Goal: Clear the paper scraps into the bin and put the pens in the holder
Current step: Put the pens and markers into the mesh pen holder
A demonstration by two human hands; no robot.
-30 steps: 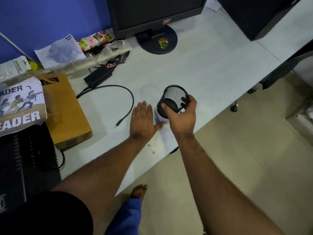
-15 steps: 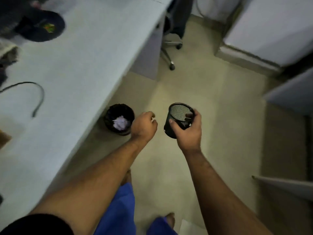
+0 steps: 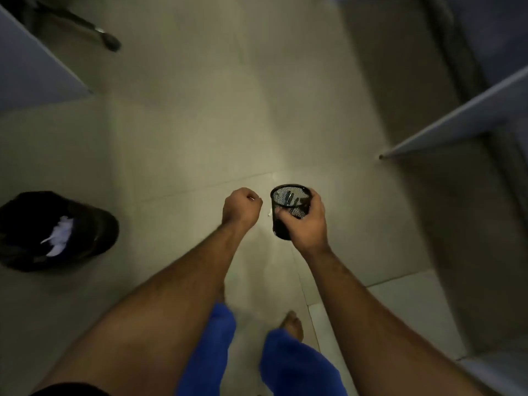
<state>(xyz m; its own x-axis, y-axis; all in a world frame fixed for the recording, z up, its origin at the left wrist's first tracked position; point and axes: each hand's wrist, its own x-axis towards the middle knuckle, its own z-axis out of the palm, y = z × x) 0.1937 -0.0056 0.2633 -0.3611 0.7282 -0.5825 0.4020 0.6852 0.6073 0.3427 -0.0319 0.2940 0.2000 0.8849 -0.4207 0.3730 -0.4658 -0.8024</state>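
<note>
My right hand grips a black mesh pen holder and holds it over the floor; dark pens lie inside it. Just left of the holder my left hand is curled into a fist, and nothing shows in it. A black bin stands on the floor at the far left, with white paper scraps in it. A small white scrap shows on the floor between my hands.
A grey desk edge fills the upper left, with a chair's wheeled base beside it. A grey shelf or desk edge juts in at the right. My bare feet and blue trousers are below on the tiled floor.
My view has swung from the desk down to the floor. My right hand has carried the holder away from the desk. My left hand has left the desk and curled shut. The bin now lies farther left.
</note>
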